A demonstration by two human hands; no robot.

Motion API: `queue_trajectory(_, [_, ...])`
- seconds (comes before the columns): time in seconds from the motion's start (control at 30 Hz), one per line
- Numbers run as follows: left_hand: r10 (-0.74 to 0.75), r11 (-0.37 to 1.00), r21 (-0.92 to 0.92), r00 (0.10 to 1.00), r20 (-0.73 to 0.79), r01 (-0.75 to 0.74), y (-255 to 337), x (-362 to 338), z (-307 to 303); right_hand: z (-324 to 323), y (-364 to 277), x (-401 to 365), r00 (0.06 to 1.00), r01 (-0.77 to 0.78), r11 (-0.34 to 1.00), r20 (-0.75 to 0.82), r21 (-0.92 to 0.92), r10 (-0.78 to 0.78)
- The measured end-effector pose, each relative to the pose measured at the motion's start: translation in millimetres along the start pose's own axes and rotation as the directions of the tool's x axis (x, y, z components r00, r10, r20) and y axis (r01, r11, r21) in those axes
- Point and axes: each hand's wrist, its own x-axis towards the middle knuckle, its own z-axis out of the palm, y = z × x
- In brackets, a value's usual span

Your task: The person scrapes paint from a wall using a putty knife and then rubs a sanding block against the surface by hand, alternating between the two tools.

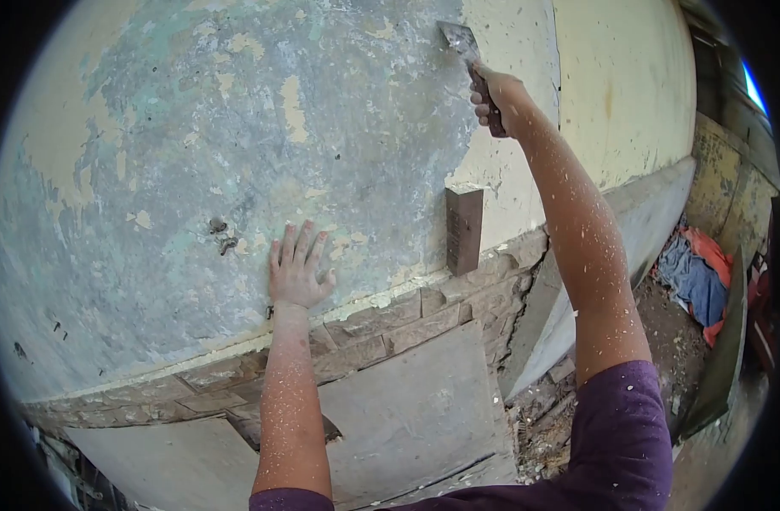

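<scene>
My right hand is closed round the dark handle of a paint scraper. The scraper's broad metal blade lies at the wall, near the border between bare grey plaster and cream paint. Flat against the wall, with fingers spread, rests my left hand, holding nothing. Both forearms are speckled with pale paint flakes. Patches of old cream and greenish paint still cling to the grey surface around both hands.
A brown wooden block juts from the wall, topped with flakes. Below runs a stone ledge above grey panels. Rubble lies at the wall's foot. Blue and red cloths are heaped at right beside a leaning board.
</scene>
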Motion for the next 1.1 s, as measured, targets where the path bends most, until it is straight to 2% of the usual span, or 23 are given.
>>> queue_trajectory(0.07, [-0.005, 1.0, -0.001, 1.0, 0.03, 0.005, 1, 0, -3, -29, 67, -28, 0.985, -0.162, 0.987, -0.064, -0.02, 0.16])
queue_trajectory(0.1, [-0.013, 1.0, -0.002, 1.0, 0.016, 0.013, 0, 2, -2, -44, 96, -34, 0.985, -0.167, 0.986, -0.038, -0.011, 0.167])
queue_trajectory(0.13, [-0.01, 1.0, -0.002, 1.0, 0.007, 0.01, 0, 3, -1, -43, 96, -48, 0.977, -0.202, 0.979, -0.075, -0.022, 0.2])
queue_trajectory(0.2, [-0.002, 1.0, 0.0, 1.0, 0.006, 0.002, 1, 1, -1, -45, 92, -35, 0.972, -0.232, 0.972, -0.029, 0.027, 0.233])
queue_trajectory(0.3, [-0.019, 1.0, -0.012, 1.0, 0.003, 0.019, 3, 0, 0, -42, 48, -9, 0.994, -0.11, 0.994, -0.029, -0.006, 0.11])
queue_trajectory(0.37, [-0.039, 0.998, 0.051, 0.998, 0.04, 0.037, 3, 0, -1, -31, 12, 18, 0.999, 0.023, 1.0, -0.035, 0.004, -0.023])
queue_trajectory(0.5, [-0.041, 0.997, 0.06, 0.998, 0.039, 0.039, 2, 0, -2, -24, -75, 77, 0.978, 0.207, 0.978, -0.026, -0.009, -0.207])
queue_trajectory(0.53, [-0.04, 0.997, 0.062, 0.997, 0.059, 0.037, 2, -4, -2, -30, -89, 90, 0.971, 0.239, 0.971, 0.015, -0.015, -0.239])
queue_trajectory(0.63, [-0.05, 0.997, 0.052, 0.998, 0.049, 0.048, -2, -1, 2, -50, -99, 96, 0.971, 0.237, 0.967, -0.004, -0.089, -0.239])
queue_trajectory(0.7, [-0.039, 0.999, 0.025, 0.998, 0.054, 0.037, 1, -4, 1, -69, -67, 78, 0.985, 0.162, 0.977, -0.028, -0.135, -0.168])
queue_trajectory(0.77, [-0.083, 0.994, 0.088, 0.987, 0.14, 0.071, 4, -1, -6, -90, -9, 50, 0.996, 0.079, 0.986, -0.037, -0.149, -0.085])
queue_trajectory(0.8, [-0.088, 0.994, 0.081, 0.987, 0.133, 0.078, 3, 0, -6, -104, 29, 51, 0.996, 0.086, 0.99, 0.041, -0.109, -0.082])
queue_trajectory(0.83, [-0.074, 0.995, 0.068, 0.991, 0.11, 0.067, 1, 1, -5, -88, 38, 17, 0.991, -0.087, 0.973, -0.116, -0.213, 0.064])
queue_trajectory(0.87, [-0.06, 0.997, 0.054, 0.994, 0.097, 0.055, 2, -1, -4, -84, 50, 7, 0.99, -0.132, 0.98, -0.063, -0.149, 0.124])
queue_trajectory(0.97, [-0.021, 1.0, 0.021, 0.999, 0.026, 0.02, 2, -1, -2, -50, 23, 10, 1.0, 0.012, 0.988, -0.015, -0.152, -0.015])
queue_trajectory(1.07, [-0.04, 0.999, 0.008, 0.998, 0.056, 0.039, 0, -3, 1, -9, -46, 45, 0.973, 0.225, 0.958, -0.003, -0.18, -0.229])
queue_trajectory(1.1, [-0.056, 0.998, 0.01, 0.997, 0.062, 0.056, 0, -3, -1, -1, -71, 57, 0.965, 0.26, 0.955, 0.057, -0.143, -0.255])
